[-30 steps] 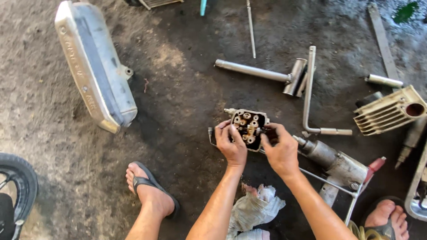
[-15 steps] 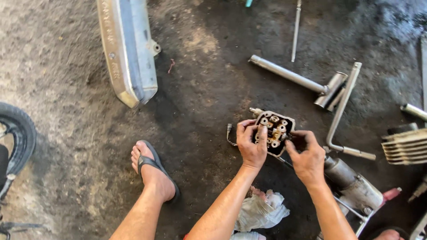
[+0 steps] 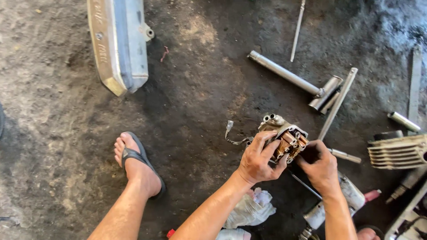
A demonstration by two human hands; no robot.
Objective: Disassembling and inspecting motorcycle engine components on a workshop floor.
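Greasy metal engine part with copper-brown fittings [image 3: 287, 138] sits between your two hands, just above the dark oily floor [image 3: 200, 89]. Your left hand [image 3: 258, 161] curls around its near side; your right hand [image 3: 318, 166] pinches its right edge.

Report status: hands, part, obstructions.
Left hand and right hand both grip engine part. Held above floor. Metal tube lies beyond, apart.

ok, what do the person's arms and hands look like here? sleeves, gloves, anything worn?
Both forearms are bare up to the frame edge, with no sleeves in view. The left hand and right hand wear no gloves, and no rings, watch or wristband show. The fingers look smudged with dark grime. The only thing worn in view is a dark flip-flop sandal on the foot.
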